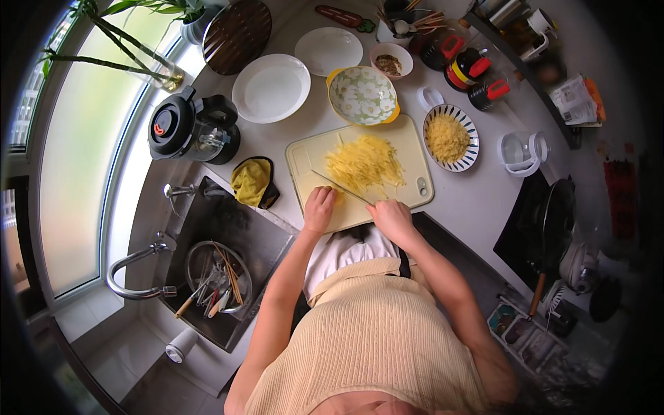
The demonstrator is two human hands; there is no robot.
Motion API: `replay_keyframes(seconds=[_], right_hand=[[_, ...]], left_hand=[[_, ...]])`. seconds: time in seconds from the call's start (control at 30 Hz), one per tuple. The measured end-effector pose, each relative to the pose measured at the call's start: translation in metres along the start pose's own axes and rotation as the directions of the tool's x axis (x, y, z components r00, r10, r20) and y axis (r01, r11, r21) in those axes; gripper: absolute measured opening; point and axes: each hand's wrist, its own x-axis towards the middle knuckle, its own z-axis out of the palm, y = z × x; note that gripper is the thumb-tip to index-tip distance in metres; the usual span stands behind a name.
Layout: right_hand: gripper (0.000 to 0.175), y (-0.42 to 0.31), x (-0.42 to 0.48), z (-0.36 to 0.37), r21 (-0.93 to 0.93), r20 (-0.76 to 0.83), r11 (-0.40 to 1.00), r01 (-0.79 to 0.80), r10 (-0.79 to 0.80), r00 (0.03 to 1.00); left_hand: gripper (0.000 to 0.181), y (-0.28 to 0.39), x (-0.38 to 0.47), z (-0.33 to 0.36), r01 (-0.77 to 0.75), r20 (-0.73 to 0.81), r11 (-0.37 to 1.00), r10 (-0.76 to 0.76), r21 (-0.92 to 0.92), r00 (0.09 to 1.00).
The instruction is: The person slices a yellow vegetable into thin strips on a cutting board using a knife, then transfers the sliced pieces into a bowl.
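Note:
A cream plastic cutting board (306, 150) lies on the counter in front of me. My right hand (391, 220) grips the handle of a kitchen knife (345, 190), whose blade slants across the board to the upper left. Fingers curled, my left hand (319, 208) presses on a yellow piece (340, 197), possibly potato, close beside the blade; the hand hides part of it. Beyond the knife spreads a heap of thin yellow shreds (365, 161). To the board's right, a patterned oval dish (472, 154) holds finely cut pale-yellow bits (447, 138).
Behind the board stand a flowered bowl (362, 95), two white plates (271, 88) and a small spice bowl (392, 60). At left are a blender (194, 129), a yellow cloth (252, 181) and a sink (218, 223) with utensils. Red-capped bottles (463, 69) and a wok (558, 223) are at right.

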Motion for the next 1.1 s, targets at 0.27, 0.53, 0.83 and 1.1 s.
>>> replay_keyframes(seconds=[0.27, 0.53, 0.83, 1.1], right_hand=[[0.036, -0.004, -0.008, 0.002, -0.041, 0.045, 0.999, -0.016, 0.017, 0.999], [0.041, 0.000, 0.020, 0.042, 0.027, 0.013, 1.000, 0.014, -0.014, 1.000], [0.040, 0.003, 0.027, 0.017, 0.127, 0.008, 0.991, -0.036, 0.036, 0.999], [0.038, 0.016, 0.005, 0.008, 0.065, -0.007, 0.998, -0.024, 0.024, 1.000]], left_hand=[[0.026, -0.001, 0.000, 0.001, 0.008, 0.006, 1.000, -0.008, 0.000, 1.000], [0.025, 0.000, 0.002, 0.001, 0.009, -0.003, 1.000, -0.009, -0.002, 1.000], [0.025, -0.002, -0.004, -0.003, 0.006, -0.009, 1.000, -0.006, -0.012, 1.000], [0.024, 0.006, -0.005, -0.004, 0.069, -0.032, 0.997, -0.070, -0.043, 0.997]])
